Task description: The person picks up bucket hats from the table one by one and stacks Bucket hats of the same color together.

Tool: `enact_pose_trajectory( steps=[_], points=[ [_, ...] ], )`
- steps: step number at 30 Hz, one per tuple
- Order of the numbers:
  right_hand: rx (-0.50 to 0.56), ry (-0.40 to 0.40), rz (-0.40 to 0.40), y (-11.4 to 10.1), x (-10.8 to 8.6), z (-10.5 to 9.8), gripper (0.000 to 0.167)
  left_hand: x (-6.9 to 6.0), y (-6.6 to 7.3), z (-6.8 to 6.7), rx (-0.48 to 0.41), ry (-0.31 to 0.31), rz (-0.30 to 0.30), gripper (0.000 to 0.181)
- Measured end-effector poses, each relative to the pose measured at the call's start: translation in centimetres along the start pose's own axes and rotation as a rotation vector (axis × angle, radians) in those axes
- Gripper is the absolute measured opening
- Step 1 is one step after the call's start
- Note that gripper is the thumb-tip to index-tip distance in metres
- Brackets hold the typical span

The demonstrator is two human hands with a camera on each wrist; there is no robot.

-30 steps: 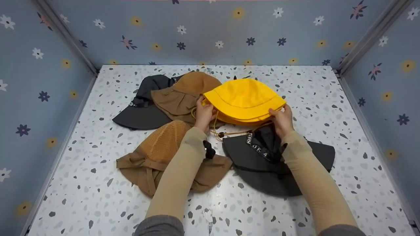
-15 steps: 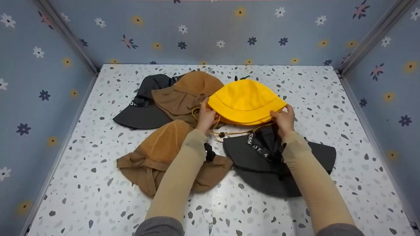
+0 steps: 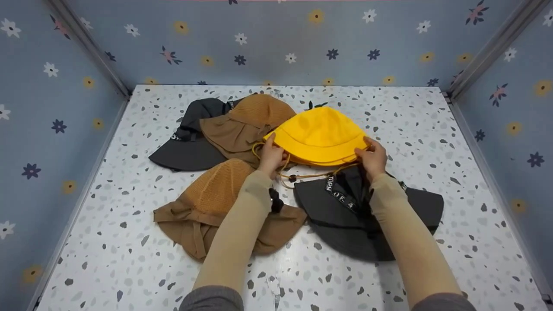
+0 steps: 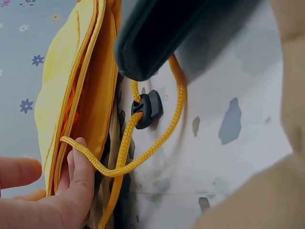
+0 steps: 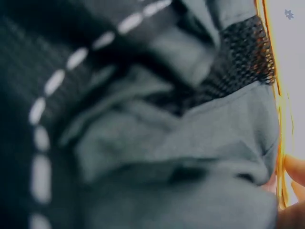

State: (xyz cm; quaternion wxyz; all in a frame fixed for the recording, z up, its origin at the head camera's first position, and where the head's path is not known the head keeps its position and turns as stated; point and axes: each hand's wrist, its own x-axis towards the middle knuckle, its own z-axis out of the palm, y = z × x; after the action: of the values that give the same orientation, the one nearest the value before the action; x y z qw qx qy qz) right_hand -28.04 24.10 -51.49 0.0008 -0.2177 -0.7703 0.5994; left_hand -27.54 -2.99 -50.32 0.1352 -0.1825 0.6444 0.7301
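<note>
A yellow bucket hat (image 3: 322, 134) is held up by its brim at both ends, near the back middle of the table. At its left end, my left hand (image 3: 272, 156) grips the brim between thumb and fingers; the left wrist view shows the layered brim edges of the yellow hat (image 4: 71, 105) there. My right hand (image 3: 373, 157) pinches the right end. A yellow cord (image 3: 309, 176) with a black toggle (image 4: 145, 109) hangs below. Under my right wrist lies a black hat (image 3: 332, 216) with white lettering, which fills much of the right wrist view.
A brown hat (image 3: 216, 190) lies front left, partly under my left forearm. Another brown hat (image 3: 259, 112) overlaps a second black hat (image 3: 190, 151) at the back left. Blue flowered walls (image 3: 276, 39) enclose the speckled table (image 3: 129, 268) at the back and sides.
The yellow hat's crown has sunk slightly toward the table. Its right brim end and my right hand's fingertips have shifted a little left. The other hats stay in place.
</note>
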Motion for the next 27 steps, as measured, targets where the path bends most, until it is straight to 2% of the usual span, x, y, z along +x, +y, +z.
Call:
enact_pose_trajectory(
  steps=[5, 12, 15, 21, 27],
  points=[
    [-0.111, -0.065, -0.003, 0.6, 0.3, -0.1, 0.054, 0.1, -0.2, -0.3, 0.033, -0.017, -0.021, 0.065],
    [-0.151, -0.089, -0.015, 1.4, 0.7, 0.2, 0.054, 0.5, -0.6, -0.7, 0.125, -0.026, -0.065, 0.068],
    [-0.194, -0.102, -0.036, 1.5, 0.6, 0.2, 0.054, 0.7, -0.7, -0.8, 0.124, -0.036, -0.073, 0.07],
    [-0.26, -0.125, -0.065, 1.5, 0.7, 0.0, 0.055, 0.8, -1.0, -0.8, 0.156, -0.064, -0.066, 0.072],
    [-0.254, -0.109, -0.071, 1.7, 1.0, 0.0, 0.055, 1.2, -1.3, -0.5, 0.206, -0.043, -0.046, 0.074]
  ],
)
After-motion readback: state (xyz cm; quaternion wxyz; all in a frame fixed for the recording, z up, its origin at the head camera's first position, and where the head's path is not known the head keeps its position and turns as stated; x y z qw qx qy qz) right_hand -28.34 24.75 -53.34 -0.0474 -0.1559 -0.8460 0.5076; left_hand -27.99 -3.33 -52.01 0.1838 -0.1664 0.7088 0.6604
